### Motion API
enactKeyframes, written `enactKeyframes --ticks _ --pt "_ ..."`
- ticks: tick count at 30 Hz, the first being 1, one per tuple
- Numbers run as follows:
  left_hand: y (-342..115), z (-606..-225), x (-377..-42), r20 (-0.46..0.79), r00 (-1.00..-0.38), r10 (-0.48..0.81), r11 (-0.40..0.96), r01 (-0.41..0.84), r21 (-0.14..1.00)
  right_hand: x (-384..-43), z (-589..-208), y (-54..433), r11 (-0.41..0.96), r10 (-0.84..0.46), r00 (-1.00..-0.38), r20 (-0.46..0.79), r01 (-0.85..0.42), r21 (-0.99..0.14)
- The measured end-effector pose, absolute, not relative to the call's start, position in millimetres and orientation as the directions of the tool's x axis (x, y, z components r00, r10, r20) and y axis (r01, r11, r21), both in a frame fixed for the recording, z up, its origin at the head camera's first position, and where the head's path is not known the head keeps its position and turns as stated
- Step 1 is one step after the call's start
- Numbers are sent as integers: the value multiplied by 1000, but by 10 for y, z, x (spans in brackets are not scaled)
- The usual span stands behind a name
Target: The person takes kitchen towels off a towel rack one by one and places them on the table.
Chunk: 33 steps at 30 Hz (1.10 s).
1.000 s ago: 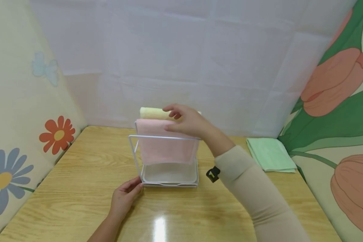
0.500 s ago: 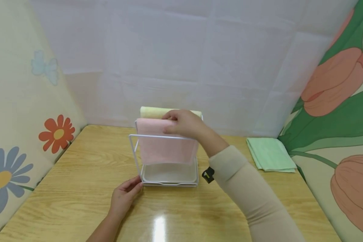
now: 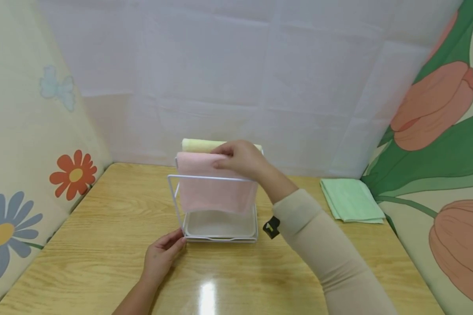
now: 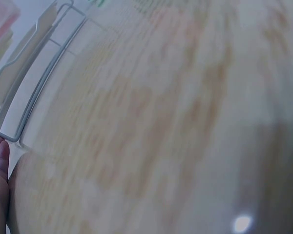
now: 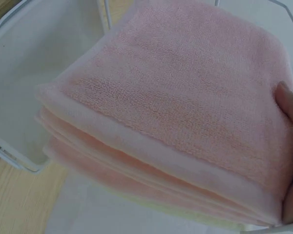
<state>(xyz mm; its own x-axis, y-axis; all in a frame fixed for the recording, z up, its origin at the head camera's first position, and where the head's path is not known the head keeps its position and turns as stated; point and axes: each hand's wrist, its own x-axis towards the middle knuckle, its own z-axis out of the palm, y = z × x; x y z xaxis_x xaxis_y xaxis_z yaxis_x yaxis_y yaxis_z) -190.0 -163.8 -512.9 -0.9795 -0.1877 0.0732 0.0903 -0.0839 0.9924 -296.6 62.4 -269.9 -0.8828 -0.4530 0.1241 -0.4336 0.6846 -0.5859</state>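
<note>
A white wire towel rack (image 3: 174, 199) stands on the table with a shallow white tray (image 3: 220, 224) in its base. Folded over its middle bar hangs a pink towel (image 3: 217, 192), and a yellow towel (image 3: 199, 145) hangs over the bar behind. My right hand (image 3: 242, 159) pinches the pink towel's top fold near its right end, thumb in front and fingers behind. In the right wrist view, the pink towel's (image 5: 185, 92) layered lower edges show, with the thumb on its face. My left hand (image 3: 160, 257) holds the rack's front left bottom corner with thumb and fingertips.
A folded green towel (image 3: 352, 200) lies on the wood-grain table (image 3: 122, 210) at the back right. Behind the rack hangs a white sheet (image 3: 220, 78). Flower-printed panels stand along the left and right sides.
My right hand has come down from above the rack, and its loosely spread fingers have closed on the pink towel's top fold. The left hand stays at the rack's corner.
</note>
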Motion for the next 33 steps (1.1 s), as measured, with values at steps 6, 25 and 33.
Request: enactKeyframes --ticks 6,25,33 --pt "-1645 -5145 -1917 66 -980 -187 -79 82 993 -2968 -2682 630 668 -410 -903 128 -392 -633" --pt "-1657 -5178 -1911 99 -976 -194 -42 109 993 -2958 -2452 680 541 -360 -903 235 -407 -736" --pt "-1658 -5207 -1925 98 -975 -199 -54 110 992 -2929 -2237 788 493 -327 -887 326 -454 -742"
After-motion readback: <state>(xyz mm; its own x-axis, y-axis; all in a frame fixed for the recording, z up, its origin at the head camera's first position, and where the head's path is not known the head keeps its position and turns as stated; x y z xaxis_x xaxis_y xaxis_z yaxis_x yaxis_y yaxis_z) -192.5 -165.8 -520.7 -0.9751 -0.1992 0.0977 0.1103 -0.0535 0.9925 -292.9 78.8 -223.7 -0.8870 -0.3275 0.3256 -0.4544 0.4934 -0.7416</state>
